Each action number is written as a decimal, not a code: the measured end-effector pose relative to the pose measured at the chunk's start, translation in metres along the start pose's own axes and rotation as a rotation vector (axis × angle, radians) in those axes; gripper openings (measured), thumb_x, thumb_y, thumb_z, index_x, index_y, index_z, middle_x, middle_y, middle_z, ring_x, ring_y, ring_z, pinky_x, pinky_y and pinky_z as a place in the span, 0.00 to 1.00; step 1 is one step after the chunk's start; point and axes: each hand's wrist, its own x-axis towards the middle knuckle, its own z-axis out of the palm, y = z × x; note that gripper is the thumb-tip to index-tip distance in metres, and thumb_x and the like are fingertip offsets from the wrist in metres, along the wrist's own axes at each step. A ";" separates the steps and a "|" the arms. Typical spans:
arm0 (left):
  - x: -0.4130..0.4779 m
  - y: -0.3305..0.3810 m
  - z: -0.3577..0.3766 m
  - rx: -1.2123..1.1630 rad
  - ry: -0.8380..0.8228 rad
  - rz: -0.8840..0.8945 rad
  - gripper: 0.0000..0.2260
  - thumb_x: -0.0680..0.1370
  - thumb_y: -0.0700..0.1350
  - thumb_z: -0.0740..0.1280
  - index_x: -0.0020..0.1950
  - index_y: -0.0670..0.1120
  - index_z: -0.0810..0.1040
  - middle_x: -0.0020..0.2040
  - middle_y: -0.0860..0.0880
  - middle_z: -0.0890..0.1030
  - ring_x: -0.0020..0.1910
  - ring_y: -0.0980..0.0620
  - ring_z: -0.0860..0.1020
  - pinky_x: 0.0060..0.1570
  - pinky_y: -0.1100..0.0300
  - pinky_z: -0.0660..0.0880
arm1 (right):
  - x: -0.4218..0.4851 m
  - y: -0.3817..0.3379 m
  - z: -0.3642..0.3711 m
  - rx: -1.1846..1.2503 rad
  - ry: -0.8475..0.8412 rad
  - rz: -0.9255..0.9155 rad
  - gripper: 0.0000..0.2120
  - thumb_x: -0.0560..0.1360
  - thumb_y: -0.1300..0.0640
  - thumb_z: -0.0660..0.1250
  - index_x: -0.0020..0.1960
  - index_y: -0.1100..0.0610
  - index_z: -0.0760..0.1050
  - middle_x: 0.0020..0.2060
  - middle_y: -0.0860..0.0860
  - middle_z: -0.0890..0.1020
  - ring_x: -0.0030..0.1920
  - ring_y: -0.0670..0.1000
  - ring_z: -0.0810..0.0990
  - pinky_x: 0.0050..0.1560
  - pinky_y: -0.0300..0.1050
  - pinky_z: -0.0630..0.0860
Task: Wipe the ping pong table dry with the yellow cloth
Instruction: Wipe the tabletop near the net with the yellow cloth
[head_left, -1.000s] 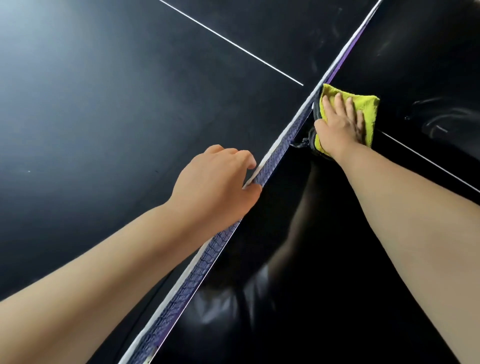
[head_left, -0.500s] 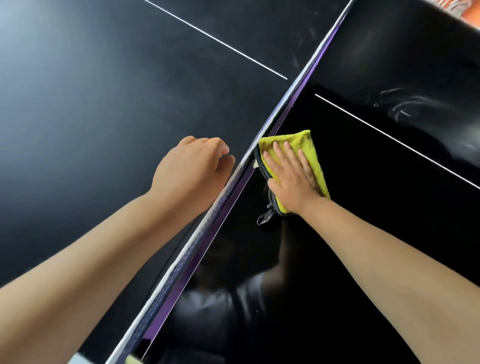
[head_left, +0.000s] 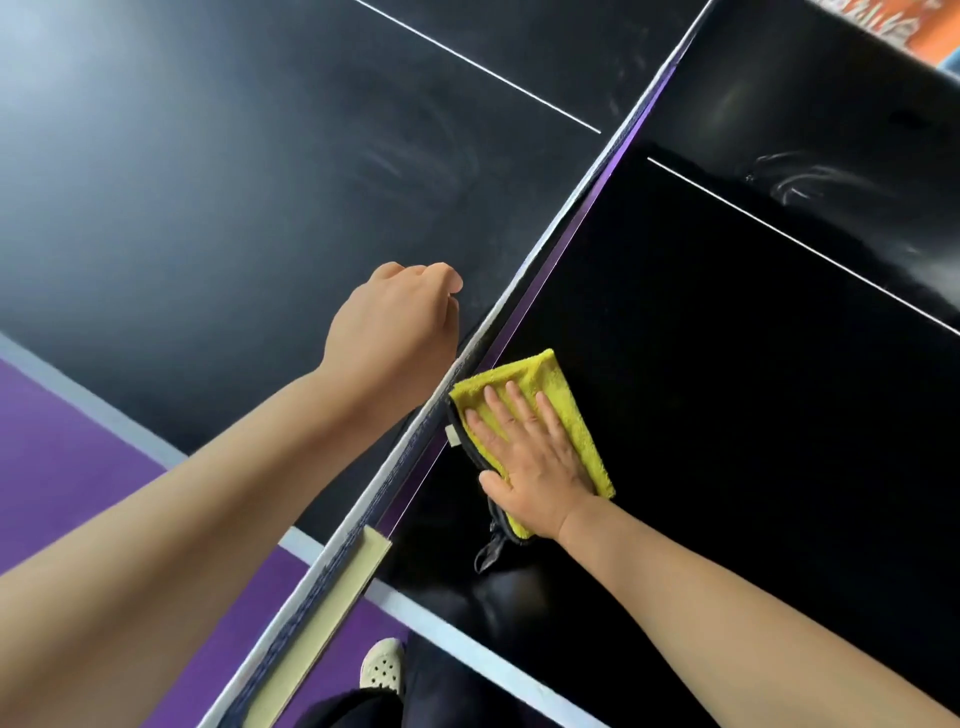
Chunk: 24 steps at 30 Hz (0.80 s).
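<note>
The cloth (head_left: 543, 376) lies on the table (head_left: 727, 364), right of the net (head_left: 530, 260).

Purple floor (head_left: 78, 467) near left, under the worktop edge. Net (head_left: 519, 265) runs diagonally near to far, beige bracket (head_left: 332, 613) at its near end. White perforated shoe (head_left: 383, 667) and dark trouser leg (head_left: 447, 691) at bottom. Orange patterned patch (head_left: 924, 31) far right.
</note>
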 end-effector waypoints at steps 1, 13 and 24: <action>-0.010 -0.002 -0.003 0.005 0.005 0.002 0.16 0.81 0.43 0.50 0.64 0.48 0.72 0.59 0.51 0.78 0.60 0.47 0.69 0.47 0.55 0.69 | -0.009 -0.012 0.002 0.002 0.011 -0.014 0.34 0.73 0.42 0.54 0.78 0.50 0.57 0.78 0.55 0.58 0.78 0.58 0.53 0.75 0.60 0.47; -0.123 -0.013 -0.022 0.034 0.041 0.030 0.15 0.81 0.44 0.51 0.62 0.47 0.73 0.57 0.49 0.79 0.58 0.45 0.70 0.47 0.52 0.72 | -0.110 -0.112 0.016 0.054 -0.050 -0.085 0.34 0.71 0.45 0.55 0.77 0.49 0.58 0.78 0.55 0.59 0.78 0.58 0.51 0.74 0.59 0.45; -0.195 0.018 0.002 0.046 -0.058 0.181 0.14 0.81 0.46 0.54 0.63 0.51 0.74 0.58 0.52 0.78 0.58 0.48 0.72 0.45 0.57 0.68 | -0.171 -0.114 0.006 0.154 -0.157 -0.098 0.37 0.71 0.38 0.42 0.79 0.42 0.39 0.76 0.46 0.32 0.76 0.50 0.27 0.72 0.49 0.24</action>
